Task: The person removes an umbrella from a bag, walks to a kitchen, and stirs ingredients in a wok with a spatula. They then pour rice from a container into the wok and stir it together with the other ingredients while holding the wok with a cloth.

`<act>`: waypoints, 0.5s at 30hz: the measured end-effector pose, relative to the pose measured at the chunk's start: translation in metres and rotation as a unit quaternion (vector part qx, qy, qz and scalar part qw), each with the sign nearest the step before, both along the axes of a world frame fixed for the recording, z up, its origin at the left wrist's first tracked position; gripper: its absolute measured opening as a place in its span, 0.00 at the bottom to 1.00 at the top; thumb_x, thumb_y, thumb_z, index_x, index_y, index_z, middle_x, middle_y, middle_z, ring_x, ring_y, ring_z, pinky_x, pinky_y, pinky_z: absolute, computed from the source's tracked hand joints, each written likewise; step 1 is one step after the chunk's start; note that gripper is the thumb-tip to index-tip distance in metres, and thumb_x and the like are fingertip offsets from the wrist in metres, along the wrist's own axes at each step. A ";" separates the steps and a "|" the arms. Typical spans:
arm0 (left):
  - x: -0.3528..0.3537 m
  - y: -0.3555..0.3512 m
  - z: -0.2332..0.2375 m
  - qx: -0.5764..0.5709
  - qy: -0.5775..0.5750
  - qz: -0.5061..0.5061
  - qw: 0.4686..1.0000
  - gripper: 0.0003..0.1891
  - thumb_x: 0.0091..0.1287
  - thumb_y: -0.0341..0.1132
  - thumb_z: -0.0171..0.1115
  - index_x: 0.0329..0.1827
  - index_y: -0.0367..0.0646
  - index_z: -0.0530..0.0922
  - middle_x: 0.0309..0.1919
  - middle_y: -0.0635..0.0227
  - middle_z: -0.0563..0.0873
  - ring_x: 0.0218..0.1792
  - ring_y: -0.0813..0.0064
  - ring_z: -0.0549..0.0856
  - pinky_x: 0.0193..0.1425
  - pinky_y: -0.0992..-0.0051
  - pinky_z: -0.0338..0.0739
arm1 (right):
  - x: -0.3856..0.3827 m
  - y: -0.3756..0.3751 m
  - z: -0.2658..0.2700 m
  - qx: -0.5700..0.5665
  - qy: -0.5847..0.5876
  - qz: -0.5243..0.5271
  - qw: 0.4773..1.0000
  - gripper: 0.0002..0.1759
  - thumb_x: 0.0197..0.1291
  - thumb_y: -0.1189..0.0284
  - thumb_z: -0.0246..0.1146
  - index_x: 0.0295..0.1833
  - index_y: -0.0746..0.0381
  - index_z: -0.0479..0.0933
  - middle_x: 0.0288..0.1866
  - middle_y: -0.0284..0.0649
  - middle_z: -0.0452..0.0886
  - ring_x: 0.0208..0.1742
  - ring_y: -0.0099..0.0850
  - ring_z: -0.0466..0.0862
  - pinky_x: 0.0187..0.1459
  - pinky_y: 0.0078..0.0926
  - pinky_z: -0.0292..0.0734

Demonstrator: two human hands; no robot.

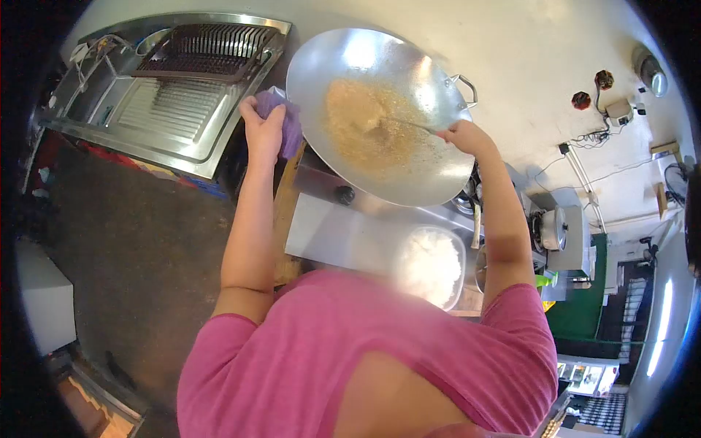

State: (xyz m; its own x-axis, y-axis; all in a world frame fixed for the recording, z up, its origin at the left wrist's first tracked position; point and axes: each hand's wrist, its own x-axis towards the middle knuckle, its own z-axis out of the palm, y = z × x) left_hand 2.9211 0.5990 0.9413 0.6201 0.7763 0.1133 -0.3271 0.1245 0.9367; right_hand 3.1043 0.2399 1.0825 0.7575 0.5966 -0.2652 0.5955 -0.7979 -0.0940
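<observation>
A large metal wok (431, 171) sits tilted over the stove, with golden-brown, grainy food (358, 109) spread across its bottom. My left hand (264, 131) is closed around a folded purple cloth (290, 131) at the wok's left rim. The handle on that side, if there is one, is hidden by the cloth. From the right, my right hand (466, 137) reaches over the rim, fingers wrapped round the reddish end of a long-handled cooking utensil (410, 125). Its thin metal shaft runs into the food, which hides the head.
A clear tub of white, rice-like food (431, 266) stands near my body on the metal counter (328, 233). To the left is a steel sink (168, 117) with a brown dish rack (212, 51). A pot (553, 228) stands on the right; the wok's loop handle (467, 91) sticks out.
</observation>
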 end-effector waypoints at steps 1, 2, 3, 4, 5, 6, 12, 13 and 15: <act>0.004 0.003 -0.007 0.024 0.008 0.012 1.000 0.28 0.58 0.32 0.65 0.58 0.38 0.61 0.46 0.56 0.74 0.44 0.72 0.77 0.49 0.73 0.74 | 0.000 0.016 -0.001 -0.025 -0.093 -0.017 0.995 0.29 0.59 0.45 0.61 0.30 0.63 0.83 0.18 0.43 0.77 0.23 0.35 0.78 0.31 0.36 0.73; 0.009 0.007 -0.014 0.049 0.016 0.025 0.998 0.28 0.58 0.32 0.66 0.58 0.39 0.60 0.46 0.56 0.75 0.45 0.72 0.76 0.49 0.73 0.74 | -0.002 0.026 0.003 -0.049 -0.185 -0.033 0.981 0.29 0.59 0.45 0.61 0.31 0.63 0.84 0.20 0.45 0.80 0.25 0.37 0.81 0.33 0.37 0.74; 0.005 0.006 -0.008 0.050 0.015 0.026 0.998 0.28 0.58 0.32 0.66 0.58 0.39 0.60 0.46 0.56 0.75 0.45 0.72 0.76 0.49 0.73 0.74 | -0.011 0.033 0.017 -0.048 -0.186 -0.032 0.981 0.29 0.59 0.45 0.61 0.31 0.63 0.84 0.20 0.45 0.80 0.25 0.37 0.81 0.33 0.37 0.74; -0.001 0.002 0.003 0.034 0.025 0.013 0.999 0.28 0.57 0.32 0.66 0.57 0.39 0.61 0.46 0.56 0.74 0.45 0.71 0.76 0.50 0.72 0.73 | -0.026 0.040 0.040 -0.056 -0.200 -0.044 0.977 0.29 0.58 0.45 0.61 0.30 0.63 0.84 0.22 0.47 0.81 0.27 0.39 0.82 0.34 0.38 0.75; -0.005 0.000 0.009 0.017 0.035 -0.001 0.999 0.28 0.57 0.33 0.66 0.57 0.39 0.61 0.46 0.56 0.74 0.46 0.71 0.76 0.51 0.72 0.73 | -0.037 0.043 0.057 -0.064 -0.215 -0.057 0.973 0.29 0.57 0.44 0.62 0.30 0.64 0.84 0.23 0.48 0.83 0.29 0.41 0.83 0.36 0.39 0.76; -0.005 0.000 0.007 0.017 0.035 -0.002 0.999 0.28 0.57 0.33 0.66 0.57 0.39 0.61 0.46 0.56 0.74 0.46 0.71 0.76 0.51 0.72 0.73 | -0.038 0.038 0.068 -0.065 -0.214 -0.057 0.973 0.29 0.57 0.44 0.62 0.30 0.64 0.84 0.23 0.48 0.83 0.29 0.41 0.83 0.36 0.39 0.76; 0.001 0.003 -0.005 0.037 0.027 0.023 0.999 0.27 0.57 0.33 0.66 0.55 0.39 0.62 0.46 0.57 0.74 0.46 0.69 0.76 0.52 0.70 0.73 | -0.033 -0.053 0.095 -0.233 -0.019 -0.174 0.957 0.32 0.55 0.40 0.62 0.25 0.62 0.84 0.14 0.39 0.75 0.16 0.29 0.75 0.22 0.31 0.70; 0.002 0.003 -0.006 0.038 0.024 0.024 0.999 0.27 0.57 0.34 0.66 0.56 0.39 0.62 0.46 0.57 0.74 0.46 0.69 0.76 0.53 0.70 0.73 | -0.032 -0.063 0.089 -0.243 0.005 -0.196 0.950 0.31 0.56 0.41 0.62 0.25 0.62 0.83 0.13 0.37 0.73 0.15 0.26 0.73 0.20 0.29 0.68; 0.004 0.003 -0.008 0.042 0.022 0.023 0.999 0.28 0.57 0.34 0.66 0.57 0.38 0.62 0.47 0.56 0.74 0.46 0.69 0.76 0.53 0.70 0.73 | -0.026 -0.075 0.070 -0.195 0.016 -0.191 0.962 0.30 0.57 0.42 0.63 0.25 0.61 0.83 0.13 0.36 0.73 0.14 0.26 0.72 0.20 0.29 0.68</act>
State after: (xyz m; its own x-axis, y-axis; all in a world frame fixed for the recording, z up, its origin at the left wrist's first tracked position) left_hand 2.9254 0.6015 0.9335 0.5895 0.7932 0.1527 -0.2895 0.0310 0.9567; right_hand 3.0785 0.1648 1.1522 0.8898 0.1266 -0.4384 0.2531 -0.9363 0.2435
